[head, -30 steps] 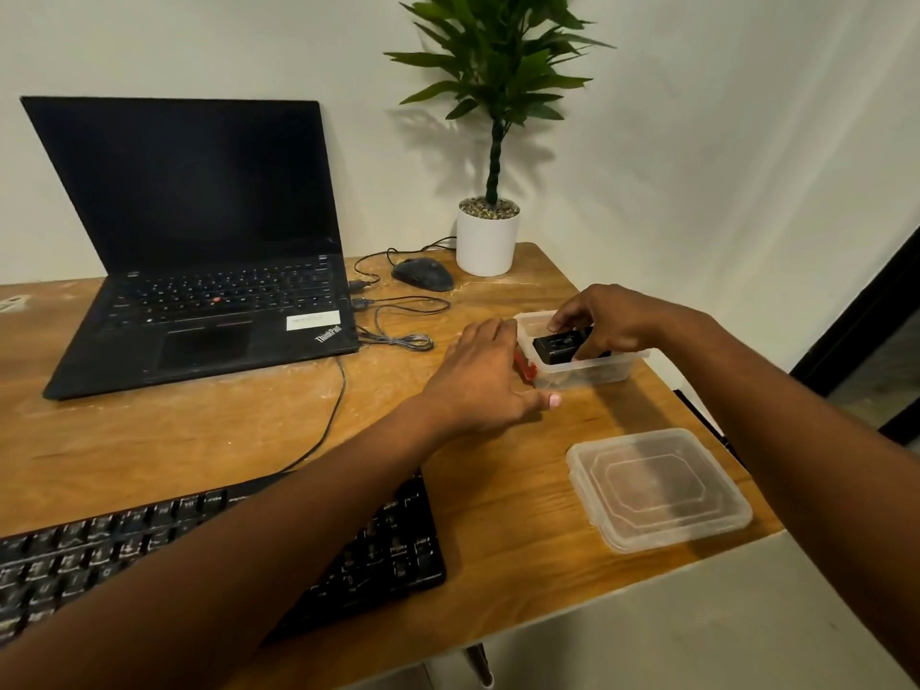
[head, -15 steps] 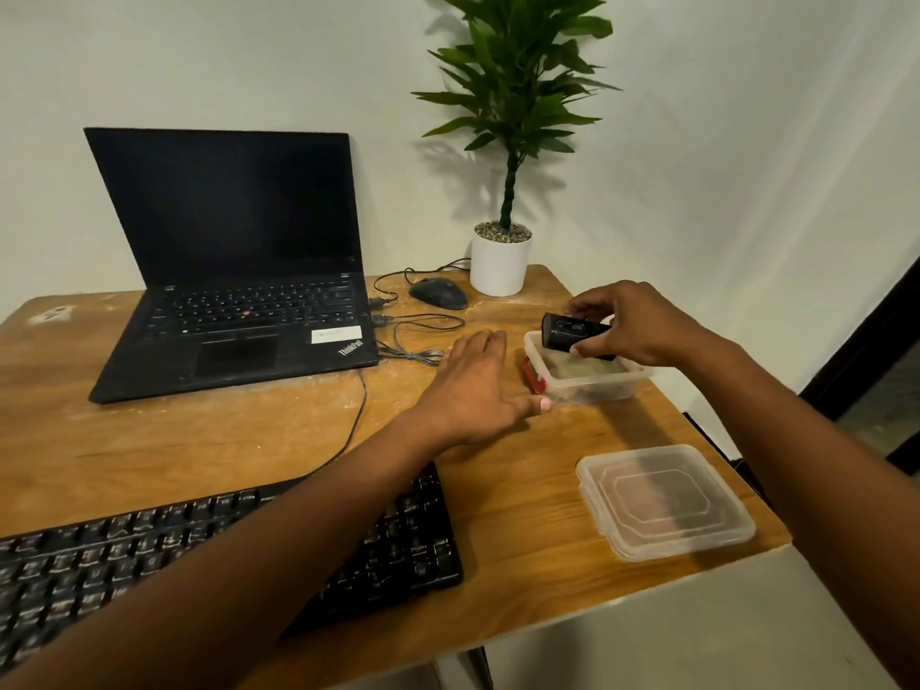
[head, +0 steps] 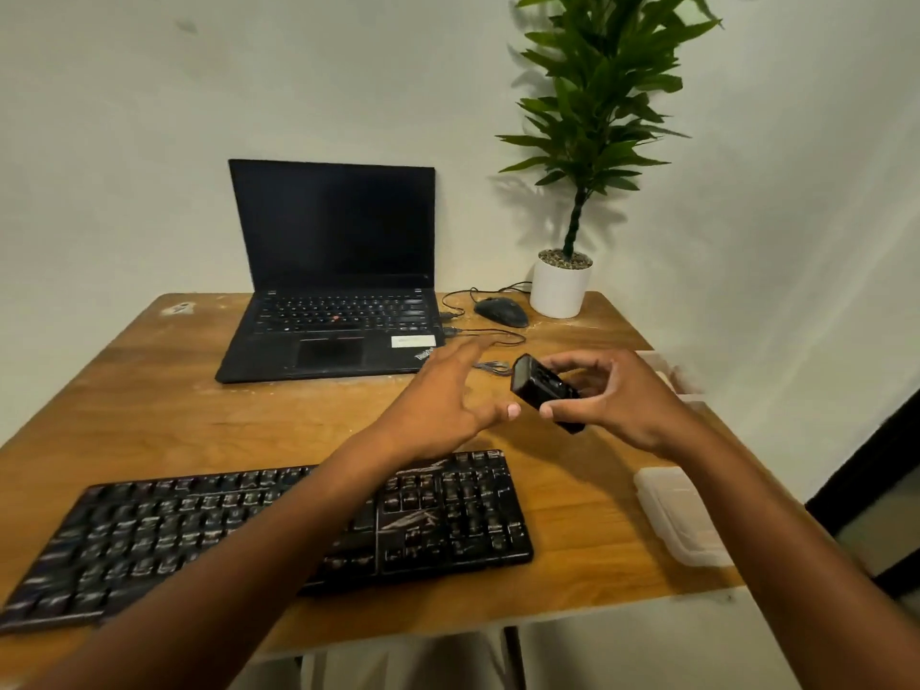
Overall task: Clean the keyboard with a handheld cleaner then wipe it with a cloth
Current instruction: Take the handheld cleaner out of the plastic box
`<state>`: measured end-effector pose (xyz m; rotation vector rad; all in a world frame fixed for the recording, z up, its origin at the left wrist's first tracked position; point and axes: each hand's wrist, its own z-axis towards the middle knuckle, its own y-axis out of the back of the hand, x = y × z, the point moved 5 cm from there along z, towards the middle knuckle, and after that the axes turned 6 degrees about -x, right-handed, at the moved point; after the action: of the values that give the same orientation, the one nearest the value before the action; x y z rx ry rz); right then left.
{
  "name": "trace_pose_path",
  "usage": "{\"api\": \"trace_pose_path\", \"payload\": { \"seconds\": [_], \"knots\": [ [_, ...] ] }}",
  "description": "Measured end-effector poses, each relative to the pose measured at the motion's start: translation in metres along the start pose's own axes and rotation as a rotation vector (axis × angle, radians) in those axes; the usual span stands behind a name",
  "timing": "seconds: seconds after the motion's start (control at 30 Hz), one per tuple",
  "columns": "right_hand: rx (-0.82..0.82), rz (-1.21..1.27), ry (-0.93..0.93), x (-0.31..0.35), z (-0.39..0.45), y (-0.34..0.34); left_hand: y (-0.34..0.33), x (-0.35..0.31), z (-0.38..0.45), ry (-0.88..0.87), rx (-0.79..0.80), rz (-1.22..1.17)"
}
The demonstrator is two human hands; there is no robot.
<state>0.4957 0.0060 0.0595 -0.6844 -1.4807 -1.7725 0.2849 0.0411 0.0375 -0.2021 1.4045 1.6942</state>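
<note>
The right hand grips the one black cleaner in its fingers, tilted, above the tabletop beyond the keyboard. The left hand hovers just beside it, fingers spread, holding nothing. The left forearm hides the keyboard's middle. Behind the right hand a clear tub is blurred and mostly hidden; one lid lies partly under the right arm. No cloth can be made out. One laptop, one mouse, one plant.
</note>
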Motion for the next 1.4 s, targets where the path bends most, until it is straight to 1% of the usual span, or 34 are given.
{"api": "trace_pose_path", "payload": {
  "seconds": [0.07, 0.13, 0.27, 0.33, 0.43, 0.53, 0.6, 0.7, 0.77, 0.87, 0.97, 1.13, 1.4],
  "knots": [
    [0.027, -0.015, 0.013, 0.004, -0.002, -0.018, 0.011, 0.002, -0.008, -0.031, 0.007, -0.022],
    [0.056, -0.051, 0.027, 0.011, -0.004, -0.036, 0.021, 0.007, -0.017, -0.037, 0.009, 0.008],
    [0.101, -0.119, 0.071, 0.029, -0.002, -0.060, 0.036, 0.022, -0.034, 0.016, 0.005, 0.052],
    [0.113, -0.124, 0.094, 0.041, -0.001, -0.068, 0.044, 0.027, -0.042, 0.027, 0.002, 0.074],
    [0.115, -0.077, 0.102, 0.055, 0.001, -0.075, 0.055, 0.034, -0.054, 0.038, -0.049, 0.081],
    [0.084, 0.040, 0.096, 0.064, 0.006, -0.082, 0.065, 0.043, -0.064, 0.066, -0.160, 0.064],
    [0.041, 0.176, 0.084, 0.068, 0.007, -0.087, 0.069, 0.047, -0.071, 0.081, -0.250, 0.034],
    [-0.060, 0.330, 0.037, 0.070, 0.010, -0.098, 0.074, 0.052, -0.081, 0.088, -0.395, 0.004],
    [-0.098, 0.478, -0.028, 0.068, 0.013, -0.107, 0.076, 0.053, -0.086, 0.083, -0.481, 0.010],
    [-0.059, 0.793, -0.162, 0.072, 0.011, -0.128, 0.078, 0.054, -0.092, 0.073, -0.579, 0.021],
    [-0.039, 0.918, -0.244, 0.081, 0.006, -0.147, 0.079, 0.054, -0.096, 0.067, -0.641, 0.023],
    [-0.079, 0.890, -0.315, 0.089, 0.004, -0.164, 0.080, 0.058, -0.101, 0.079, -0.650, 0.053],
    [-0.050, 0.827, -0.304, 0.099, 0.005, -0.170, 0.086, 0.063, -0.105, 0.060, -0.639, 0.076]
  ]
}}
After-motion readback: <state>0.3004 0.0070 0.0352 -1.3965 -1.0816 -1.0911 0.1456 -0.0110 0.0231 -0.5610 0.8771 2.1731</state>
